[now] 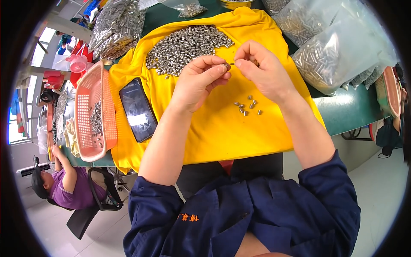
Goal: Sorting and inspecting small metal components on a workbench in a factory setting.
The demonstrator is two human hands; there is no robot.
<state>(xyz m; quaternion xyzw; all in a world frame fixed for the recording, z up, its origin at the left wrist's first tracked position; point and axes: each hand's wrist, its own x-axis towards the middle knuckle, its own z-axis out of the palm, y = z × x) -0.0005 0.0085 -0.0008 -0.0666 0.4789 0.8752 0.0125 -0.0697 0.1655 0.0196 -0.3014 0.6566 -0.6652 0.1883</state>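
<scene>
My left hand [199, 81] is closed in a pinch above the yellow cloth [231, 135], with a small metal cylinder [227, 67] at its fingertips. Facing it, my right hand [269, 73] is also closed. A thin dark bit shows by its fingertips, too small to name, and its curled fingers hide most of what they hold. Behind my left hand spreads a heap of short silvery metal cylinders [184, 45]. Several loose cylinders [250, 104] lie on the cloth between my forearms.
A black phone [139, 110] lies left of my left forearm, beside a pink plastic basket [112, 124] with some metal parts. Clear bags of metal parts [319, 64] crowd the right, and another bagged pile [117, 28] stands back left. A person in purple [79, 188] sits at far left.
</scene>
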